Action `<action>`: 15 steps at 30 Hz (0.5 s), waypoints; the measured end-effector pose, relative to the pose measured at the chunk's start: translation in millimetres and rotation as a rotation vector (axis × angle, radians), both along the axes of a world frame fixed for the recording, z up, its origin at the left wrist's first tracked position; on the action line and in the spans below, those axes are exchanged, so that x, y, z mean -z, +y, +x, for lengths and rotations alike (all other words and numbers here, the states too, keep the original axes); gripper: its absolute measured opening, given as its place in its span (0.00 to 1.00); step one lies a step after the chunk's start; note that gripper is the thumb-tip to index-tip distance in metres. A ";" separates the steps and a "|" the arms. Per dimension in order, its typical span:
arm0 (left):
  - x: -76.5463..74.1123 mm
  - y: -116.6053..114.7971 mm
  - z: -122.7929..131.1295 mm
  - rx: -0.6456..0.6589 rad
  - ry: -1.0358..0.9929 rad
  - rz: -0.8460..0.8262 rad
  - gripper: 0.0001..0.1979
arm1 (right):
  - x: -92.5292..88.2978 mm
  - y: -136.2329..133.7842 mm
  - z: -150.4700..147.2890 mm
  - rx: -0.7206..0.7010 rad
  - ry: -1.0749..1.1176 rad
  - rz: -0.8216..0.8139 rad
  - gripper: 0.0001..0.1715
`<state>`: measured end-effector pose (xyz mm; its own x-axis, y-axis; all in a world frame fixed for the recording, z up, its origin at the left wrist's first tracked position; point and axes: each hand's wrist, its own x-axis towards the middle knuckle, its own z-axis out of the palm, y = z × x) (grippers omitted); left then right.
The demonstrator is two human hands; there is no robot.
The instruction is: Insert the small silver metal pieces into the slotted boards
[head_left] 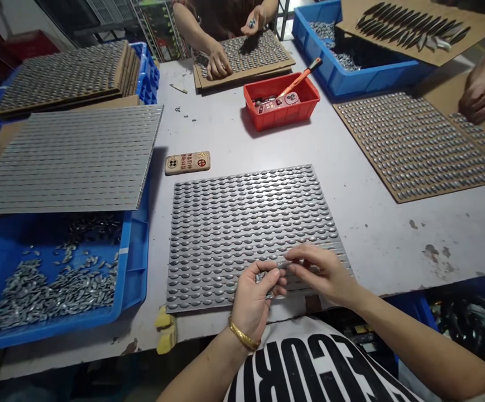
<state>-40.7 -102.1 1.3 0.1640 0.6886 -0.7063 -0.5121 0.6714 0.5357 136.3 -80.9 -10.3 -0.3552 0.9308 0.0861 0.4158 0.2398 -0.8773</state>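
Observation:
My left hand (254,293), with a gold bracelet on the wrist, is closed around several small grey oval pieces (262,276) in its palm. One more oval piece (283,265) shows at its thumb tip, where the fingertips of my right hand (320,271) pinch it. Both hands are over the lower right part of a grey ridged board (242,223). Rows of shiny oval pieces cover most of this board. Bare ridges show at its lower right, beside and partly under my hands.
A blue bin (135,262) of loose pieces stands left, a ridged board (70,156) over it. Beyond lie a decorated phone-like block (187,162) and a red tray (282,114). Co-workers' hands (219,60) are over cardboard sheets at the back and right. Yellow clamp (166,329) at the table edge.

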 end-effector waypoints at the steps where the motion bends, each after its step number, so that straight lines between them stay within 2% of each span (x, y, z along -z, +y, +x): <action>1: 1.2 -0.4 2.4 0.000 -0.001 0.013 0.11 | -4.0 -3.9 -2.1 0.023 0.049 -0.059 0.08; 4: 2.5 -1.1 9.0 0.000 -0.022 0.029 0.11 | -6.9 -14.2 -9.1 0.105 0.131 -0.112 0.08; 7: -0.4 -0.8 12.9 0.010 -0.034 0.007 0.11 | -1.5 -20.3 -11.8 0.126 0.114 0.003 0.11; 10: -5.1 -0.4 13.5 0.066 -0.040 -0.021 0.08 | 3.6 -21.6 -6.2 0.083 0.034 0.139 0.15; 15: -10.8 -1.2 11.0 0.077 -0.057 -0.107 0.12 | 11.9 -11.9 14.3 0.099 -0.060 0.224 0.15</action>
